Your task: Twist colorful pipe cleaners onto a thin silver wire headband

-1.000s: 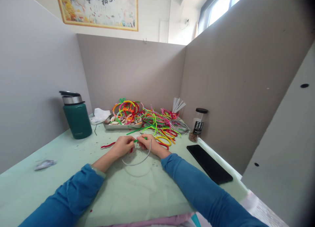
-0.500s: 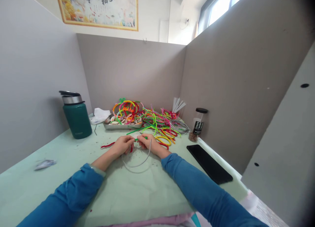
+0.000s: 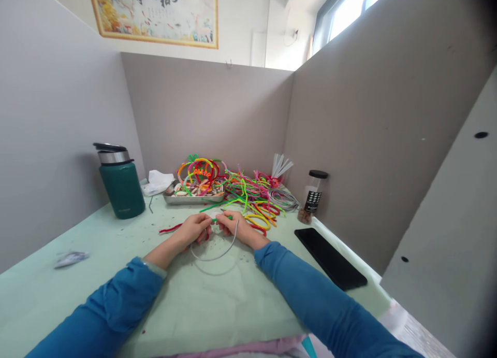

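Observation:
My left hand and my right hand meet over the middle of the table, both with fingers pinched. A short stretch of green pipe cleaner runs between their fingertips, and its green also shows at the right fingers. A thin grey cord hangs in a loop below, from the left fingers round to the right hand. Red fuzzy pipe cleaner sticks out left of my left hand, and a bit of red shows under its fingers. How the cord and the green piece join is too small to tell.
Behind the hands stand a metal tray of small pieces and a heap of coloured pipe cleaners. A green bottle is at left; a jar and a black phone at right. Grey partitions enclose the table.
The grey cord loop has lifted slightly and narrowed a little. Both hands stay in nearly the same place with the same pinch.

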